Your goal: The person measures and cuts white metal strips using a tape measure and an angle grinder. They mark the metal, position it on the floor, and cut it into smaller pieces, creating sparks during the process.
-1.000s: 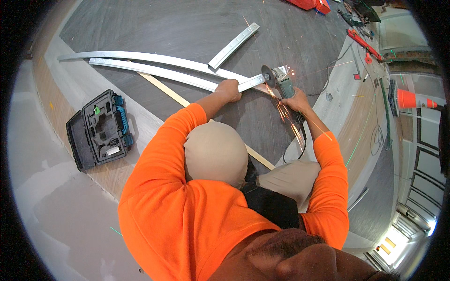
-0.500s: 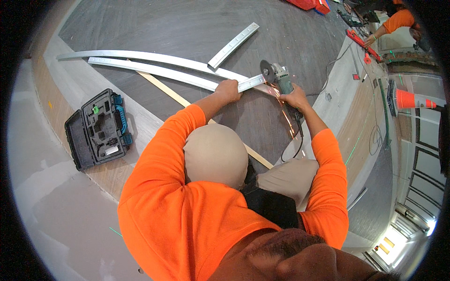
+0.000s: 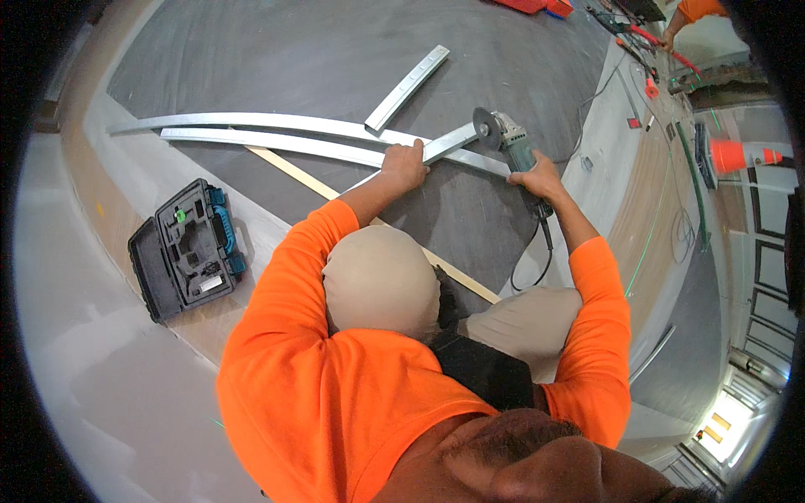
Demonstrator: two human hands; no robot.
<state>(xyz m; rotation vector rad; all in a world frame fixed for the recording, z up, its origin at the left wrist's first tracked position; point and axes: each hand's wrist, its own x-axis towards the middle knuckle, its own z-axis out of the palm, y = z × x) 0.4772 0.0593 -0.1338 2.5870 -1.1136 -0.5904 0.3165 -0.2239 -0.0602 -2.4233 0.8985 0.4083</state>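
Note:
My right hand (image 3: 539, 178) is wrapped round the body of an angle grinder (image 3: 521, 153), its dark cutting disc (image 3: 485, 128) raised at the upper left. A metal channel piece (image 3: 451, 142) slants under my left hand (image 3: 405, 166), which is closed on it; its upper end lies close to the disc. Beneath, a long metal channel (image 3: 285, 124) crosses the floor, and a second long channel (image 3: 272, 144) runs beside it toward my left hand. Another short channel (image 3: 407, 89) lies farther off, touching or nearly touching the long one.
A wooden strip (image 3: 293, 173) passes under the channels toward my knees. On the left lies an open tool case (image 3: 189, 251). The grinder's cord (image 3: 549, 251) loops near my right knee. At far right are an orange cone (image 3: 729, 156), red tools (image 3: 662, 49) and a co-worker's hand (image 3: 668, 39).
The sparks have stopped. The piece in my left hand now tilts more steeply across the long channel. My right hand and the grinder have shifted slightly right, off the metal.

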